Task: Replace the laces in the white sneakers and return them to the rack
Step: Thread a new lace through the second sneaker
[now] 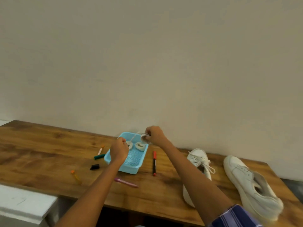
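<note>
A coiled white lace (144, 138) was pinched in the right hand (155, 135) above the far end of the blue tray (129, 167). A strand ran down-left to the left hand (118, 150), curled on it. Two more coils (139, 146) lay in the tray. The unlaced sneaker (250, 185) lay well right on the surface (41, 145); the laced sneaker (199, 158) was partly hidden by the right forearm.

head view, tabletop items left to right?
orange-capped pen → black cap → green marker → blue basket → red marker → laced sneaker → unlaced sneaker
</note>
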The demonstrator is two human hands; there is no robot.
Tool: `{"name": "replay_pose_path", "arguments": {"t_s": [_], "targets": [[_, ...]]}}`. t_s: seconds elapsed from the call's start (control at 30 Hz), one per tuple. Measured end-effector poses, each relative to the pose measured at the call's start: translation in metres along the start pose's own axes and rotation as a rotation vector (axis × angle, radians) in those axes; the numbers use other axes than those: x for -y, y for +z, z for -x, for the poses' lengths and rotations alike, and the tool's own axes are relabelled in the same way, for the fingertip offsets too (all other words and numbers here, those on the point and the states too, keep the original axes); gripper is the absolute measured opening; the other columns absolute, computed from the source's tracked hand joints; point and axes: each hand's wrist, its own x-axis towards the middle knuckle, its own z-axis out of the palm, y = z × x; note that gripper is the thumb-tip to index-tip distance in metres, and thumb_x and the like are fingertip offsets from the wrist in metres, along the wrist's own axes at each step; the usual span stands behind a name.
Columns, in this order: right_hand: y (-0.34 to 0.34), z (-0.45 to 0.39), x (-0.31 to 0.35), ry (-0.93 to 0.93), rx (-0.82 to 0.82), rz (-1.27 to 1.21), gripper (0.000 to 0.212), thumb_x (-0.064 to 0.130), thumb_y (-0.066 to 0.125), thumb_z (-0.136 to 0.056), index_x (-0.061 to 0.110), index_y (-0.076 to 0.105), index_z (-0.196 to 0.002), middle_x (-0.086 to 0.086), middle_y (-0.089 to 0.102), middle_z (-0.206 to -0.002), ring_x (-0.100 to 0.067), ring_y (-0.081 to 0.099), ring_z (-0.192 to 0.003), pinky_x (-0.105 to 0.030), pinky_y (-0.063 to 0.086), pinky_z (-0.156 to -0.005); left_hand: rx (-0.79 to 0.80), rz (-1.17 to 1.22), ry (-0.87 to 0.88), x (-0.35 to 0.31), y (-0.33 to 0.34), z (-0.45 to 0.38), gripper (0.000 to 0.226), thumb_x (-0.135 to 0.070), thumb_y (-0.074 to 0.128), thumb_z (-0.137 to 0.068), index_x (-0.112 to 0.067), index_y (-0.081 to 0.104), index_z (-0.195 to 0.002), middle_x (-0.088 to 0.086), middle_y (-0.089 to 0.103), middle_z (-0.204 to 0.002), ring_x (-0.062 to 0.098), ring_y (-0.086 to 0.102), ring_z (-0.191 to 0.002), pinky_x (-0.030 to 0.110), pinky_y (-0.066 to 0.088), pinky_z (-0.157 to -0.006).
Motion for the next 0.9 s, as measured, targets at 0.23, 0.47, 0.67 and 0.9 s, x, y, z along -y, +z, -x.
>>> {"name": "replay_pose_path", "arguments": {"t_s": [0.23, 0.47, 0.67, 0.9], "targets": [[-0.133, 0.082, -0.110, 0.193, -0.367, 0.006, 0.015, 0.009, 0.064, -0.081, -0.004, 0.067, -0.087, -0.021, 0.069, -0.087, -0.035, 0.065, -0.081, -0.041, 0.051, -0.077, 0.627, 0.132, 0.212, -0.117, 0.099, 0.092, 0.048, -0.032, 0.068, -0.084, -0.008, 0.053, -0.123, 0.008, 0.061, -0.119, 0.024, 0.058, -0.110, 0.029, 0.043, -0.092], [-0.170, 0.168, -0.199, 0.406, -0.322, -0.163, 0.008, 0.004, 0.063, -0.083, -0.001, 0.064, -0.090, -0.020, 0.071, -0.085, -0.002, 0.056, -0.038, -0.008, 0.043, -0.042, 0.698, -0.300, 0.348, -0.145, 0.174, 0.166, 0.074, -0.043, 0.064, -0.081, -0.022, 0.028, -0.142, 0.012, 0.031, -0.142, 0.030, 0.035, -0.131, 0.039, 0.039, -0.103], [-0.165, 0.184, -0.220, 0.381, -0.295, -0.194, 0.020, -0.004, 0.051, -0.087, -0.008, 0.069, -0.095, -0.015, 0.067, -0.072, 0.001, 0.053, -0.034, -0.012, 0.047, -0.047, 0.625, -0.200, 0.223, -0.156, 0.176, 0.168, 0.083, -0.045, 0.068, -0.077, -0.015, 0.025, -0.141, 0.014, 0.037, -0.136, 0.028, 0.039, -0.126, 0.039, 0.042, -0.101], [-0.163, 0.180, -0.211, 0.293, -0.325, -0.176, 0.022, -0.001, 0.051, -0.085, -0.007, 0.072, -0.087, -0.022, 0.064, -0.071, -0.012, 0.047, -0.051, -0.021, 0.044, -0.053, 0.379, -0.012, 0.449, -0.214, 0.149, 0.178, 0.052, -0.049, 0.042, -0.095, -0.023, 0.038, -0.139, 0.006, 0.040, -0.142, 0.025, 0.038, -0.130, 0.041, 0.038, -0.105]]}}
